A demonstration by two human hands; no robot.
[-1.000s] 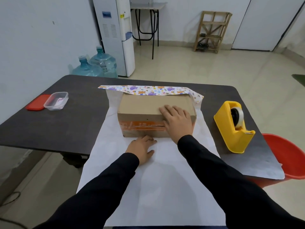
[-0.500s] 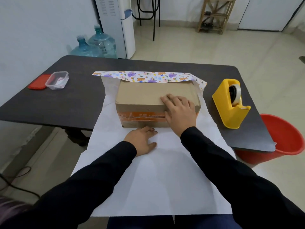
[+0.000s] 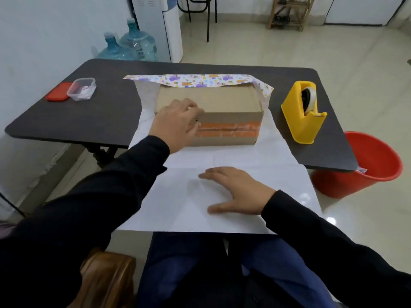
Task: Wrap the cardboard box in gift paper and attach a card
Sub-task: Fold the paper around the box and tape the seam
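Now | left hand [image 3: 175, 126] flat on box [image 3: 226, 103] | right hand [image 3: 241, 192] flat on paper [image 3: 282, 178] — tape dispenser [image 3: 297, 123] beside

The left hand [image 3: 175, 125] covers the near left corner of the cardboard box [image 3: 222, 103], and its fingers [image 3: 189, 106] are blurred. The content of the clear container [image 3: 81, 88] is too small to tell. The top edge cuts off the water dispenser [image 3: 155, 23].

Single head view, looking forward and down, close over table [image 3: 66, 121]
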